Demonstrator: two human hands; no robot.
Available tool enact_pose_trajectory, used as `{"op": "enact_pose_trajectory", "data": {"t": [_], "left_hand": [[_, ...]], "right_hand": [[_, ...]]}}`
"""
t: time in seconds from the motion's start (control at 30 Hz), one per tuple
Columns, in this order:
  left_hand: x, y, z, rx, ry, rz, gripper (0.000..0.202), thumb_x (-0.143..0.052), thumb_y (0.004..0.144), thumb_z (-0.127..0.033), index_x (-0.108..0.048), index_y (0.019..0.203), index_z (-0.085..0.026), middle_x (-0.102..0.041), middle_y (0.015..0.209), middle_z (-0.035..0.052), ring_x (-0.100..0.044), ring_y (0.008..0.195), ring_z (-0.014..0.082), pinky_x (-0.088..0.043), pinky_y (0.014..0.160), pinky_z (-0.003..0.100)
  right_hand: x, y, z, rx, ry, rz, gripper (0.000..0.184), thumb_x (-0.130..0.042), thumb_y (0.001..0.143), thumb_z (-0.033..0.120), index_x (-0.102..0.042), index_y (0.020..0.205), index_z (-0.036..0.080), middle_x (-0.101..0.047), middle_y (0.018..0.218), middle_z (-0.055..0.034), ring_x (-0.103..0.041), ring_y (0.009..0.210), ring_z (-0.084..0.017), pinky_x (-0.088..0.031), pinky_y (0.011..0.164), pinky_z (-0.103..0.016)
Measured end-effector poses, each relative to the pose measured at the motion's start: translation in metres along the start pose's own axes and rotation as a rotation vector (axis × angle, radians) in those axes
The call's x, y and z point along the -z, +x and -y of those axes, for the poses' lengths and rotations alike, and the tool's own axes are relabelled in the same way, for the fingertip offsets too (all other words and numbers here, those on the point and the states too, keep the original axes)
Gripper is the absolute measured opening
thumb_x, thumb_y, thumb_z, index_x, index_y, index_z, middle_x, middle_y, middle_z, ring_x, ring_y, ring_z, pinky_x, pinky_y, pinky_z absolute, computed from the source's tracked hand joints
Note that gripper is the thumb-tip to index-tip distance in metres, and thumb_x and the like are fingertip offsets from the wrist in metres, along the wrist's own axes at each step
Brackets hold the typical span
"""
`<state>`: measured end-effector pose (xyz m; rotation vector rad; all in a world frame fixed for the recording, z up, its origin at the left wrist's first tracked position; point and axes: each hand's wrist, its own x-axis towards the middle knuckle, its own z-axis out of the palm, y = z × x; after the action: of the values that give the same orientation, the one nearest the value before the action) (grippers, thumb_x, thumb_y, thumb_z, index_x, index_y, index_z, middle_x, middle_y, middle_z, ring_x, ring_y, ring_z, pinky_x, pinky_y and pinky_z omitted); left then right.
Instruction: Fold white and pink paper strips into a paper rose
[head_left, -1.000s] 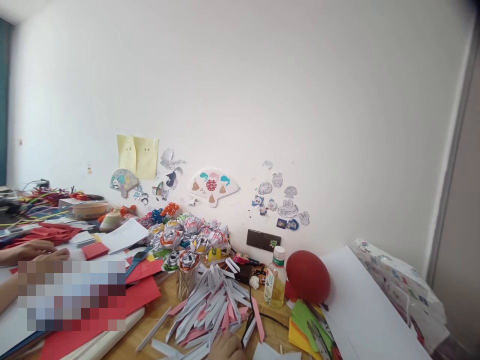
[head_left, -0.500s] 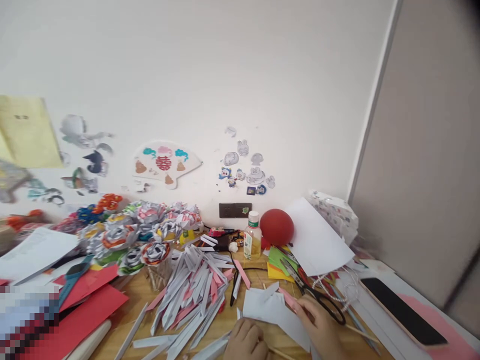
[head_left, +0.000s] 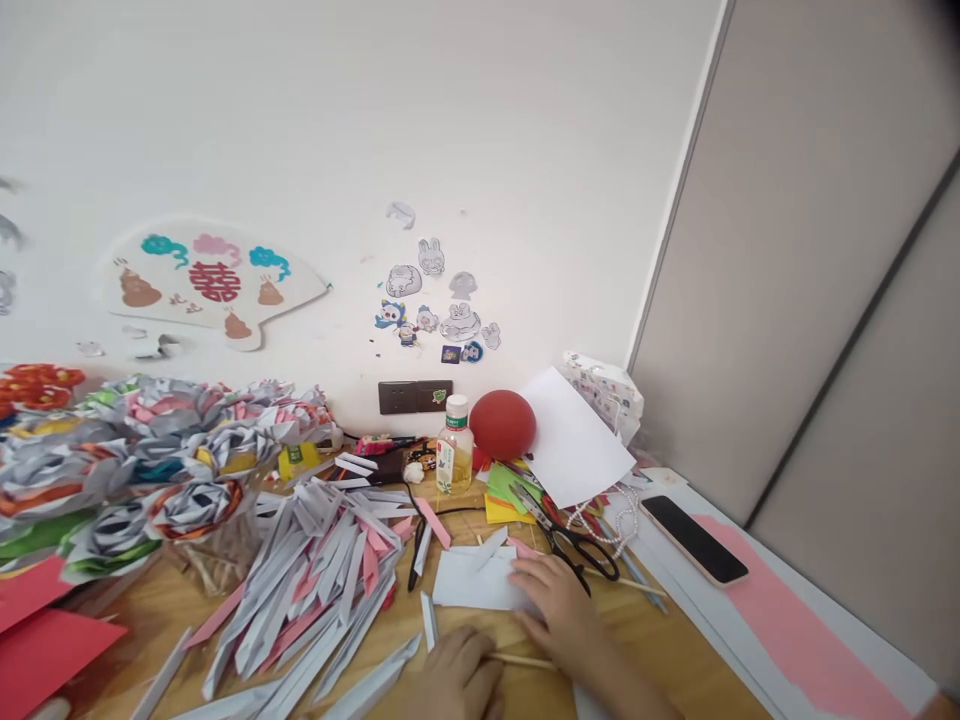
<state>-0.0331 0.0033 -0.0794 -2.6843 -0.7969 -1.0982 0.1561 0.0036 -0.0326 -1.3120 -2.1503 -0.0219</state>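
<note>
My left hand (head_left: pixel 459 672) is at the bottom middle with its fingers curled. A thin wooden stick (head_left: pixel 525 661) sticks out from its fingertips towards my right wrist. My right hand (head_left: pixel 559 605) rests with fingers apart at the right side of a folded white paper (head_left: pixel 469 585). Near its fingertips lies a pink paper strip (head_left: pixel 523 548), partly hidden by the hand. A narrow white folded strip (head_left: pixel 490 550) lies across the top of the paper. Black-handled scissors (head_left: pixel 566 540) lie just beyond my right hand.
Left of my hands is a heap of white and pink folded strips (head_left: pixel 322 570). Paper flowers (head_left: pixel 199 510) fill the left side. Behind stand a drink bottle (head_left: pixel 454 450) and a red balloon (head_left: pixel 502 425). A phone (head_left: pixel 694 540) lies on the right.
The view has swung right. My right fingers have gone from pinching the pink strip to spreading over the white paper's edge. My left hand stays low beside the stick.
</note>
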Motion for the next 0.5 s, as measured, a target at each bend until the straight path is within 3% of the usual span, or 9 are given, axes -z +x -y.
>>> {"op": "enact_pose_trajectory", "data": {"t": [0.17,0.37,0.5], "left_hand": [[0.018,0.008,-0.007,0.048,0.103,0.038,0.022,-0.046,0.075,-0.014,-0.060,0.090,-0.019,-0.065,0.089,0.0067,-0.060,0.085,0.0203,-0.051,0.073,0.030],[0.016,0.000,0.005,0.070,0.336,0.062,0.029,-0.054,0.071,-0.027,-0.060,0.098,-0.017,-0.065,0.098,0.0086,-0.058,0.093,0.0244,-0.049,0.075,0.033],[0.016,-0.001,0.010,0.076,0.429,0.063,0.035,-0.054,0.073,-0.036,-0.059,0.102,-0.017,-0.064,0.102,0.0073,-0.057,0.095,0.0244,-0.048,0.076,0.032]], "right_hand": [[-0.005,0.002,-0.002,-0.024,0.065,-0.105,0.030,-0.039,0.079,0.007,-0.063,0.091,0.018,-0.066,0.094,-0.0063,-0.056,0.095,-0.020,-0.044,0.082,-0.035],[0.000,0.003,-0.005,-0.193,0.252,-0.358,0.028,-0.037,0.085,0.021,-0.063,0.093,0.017,-0.066,0.088,-0.0084,-0.060,0.083,-0.019,-0.048,0.074,-0.030],[0.001,0.000,-0.014,-0.368,0.386,-0.534,0.029,-0.043,0.081,0.033,-0.064,0.091,0.016,-0.066,0.092,-0.0112,-0.060,0.087,-0.023,-0.047,0.077,-0.032]]}}
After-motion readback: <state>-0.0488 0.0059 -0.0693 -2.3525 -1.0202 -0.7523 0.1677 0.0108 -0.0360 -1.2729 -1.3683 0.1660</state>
